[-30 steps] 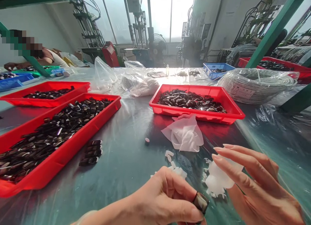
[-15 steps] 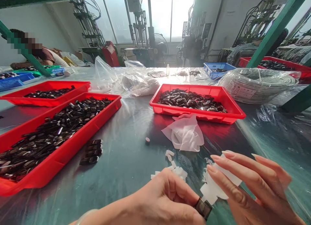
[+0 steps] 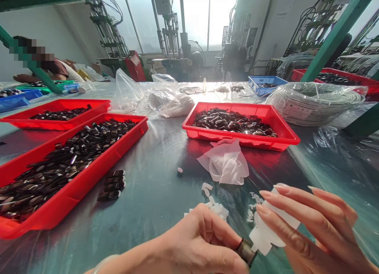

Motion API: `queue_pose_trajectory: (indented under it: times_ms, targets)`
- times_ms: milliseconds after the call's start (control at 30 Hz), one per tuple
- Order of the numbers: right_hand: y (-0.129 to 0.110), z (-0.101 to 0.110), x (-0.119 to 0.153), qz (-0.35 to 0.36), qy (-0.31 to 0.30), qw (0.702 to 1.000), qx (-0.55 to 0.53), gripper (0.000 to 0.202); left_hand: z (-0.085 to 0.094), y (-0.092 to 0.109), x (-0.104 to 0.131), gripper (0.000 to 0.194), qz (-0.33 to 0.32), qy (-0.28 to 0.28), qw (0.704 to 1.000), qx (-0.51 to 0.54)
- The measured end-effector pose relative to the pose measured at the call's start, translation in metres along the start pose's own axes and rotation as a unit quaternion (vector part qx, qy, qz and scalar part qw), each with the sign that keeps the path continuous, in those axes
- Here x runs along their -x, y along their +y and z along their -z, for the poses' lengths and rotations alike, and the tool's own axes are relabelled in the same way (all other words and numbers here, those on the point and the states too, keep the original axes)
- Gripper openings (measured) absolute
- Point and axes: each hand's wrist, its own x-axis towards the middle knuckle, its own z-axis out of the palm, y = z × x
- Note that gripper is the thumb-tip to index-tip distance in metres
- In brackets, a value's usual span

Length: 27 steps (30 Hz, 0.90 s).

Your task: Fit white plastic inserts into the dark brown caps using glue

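My left hand [image 3: 204,246] pinches a small dark, glossy part [image 3: 246,252] between thumb and forefinger at the bottom centre. Close beside it on the right, my right hand [image 3: 310,222] holds a thin white sheet piece [image 3: 268,236] with cut-out edges, its fingers stretched over it and the thumb hidden. The sheet's lower left tip is at the end of the dark part; whether they touch is hard to tell. Small white pieces [image 3: 219,211] lie behind my left hand, and white scraps [image 3: 251,214] lie left of my right fingers.
Red trays [image 3: 239,139] [image 3: 74,195] hold many dark parts. A crumpled white cloth or paper [image 3: 226,163] lies before the centre tray. Several dark parts [image 3: 112,186] sit in a row at left. Beyond are plastic bags [image 3: 168,98], a wrapped cable coil [image 3: 310,104] and a person [image 3: 59,68].
My right hand and the white sheet have moved slightly right. The dark part in my left hand has shifted and turned a little.
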Motion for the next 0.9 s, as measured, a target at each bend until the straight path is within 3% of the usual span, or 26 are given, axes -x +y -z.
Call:
queue_pose_trajectory:
  times_ms: [100,200,600,767,900]
  targets:
    - [0.003,0.001,0.001,0.087,-0.032,0.993,0.068,0.049,0.000,0.000,0.000,0.026,0.004,0.000,1.000,-0.003]
    - [0.006,0.001,0.002,0.108,-0.039,0.989,0.096,0.048,0.000,0.001,0.000,0.023,0.002,-0.001,1.000,-0.005]
    - [-0.004,-0.006,0.000,0.063,-0.022,0.993,0.099,0.032,-0.004,0.003,-0.001,0.015,0.010,-0.008,1.000,0.006]
    - [-0.002,-0.005,0.000,0.090,-0.033,0.990,0.101,0.036,-0.005,0.004,-0.001,0.014,0.017,-0.004,1.000,0.011]
    - [-0.003,-0.005,0.001,0.067,-0.023,0.994,0.077,0.041,-0.007,0.005,-0.001,0.016,0.020,0.005,1.000,0.018]
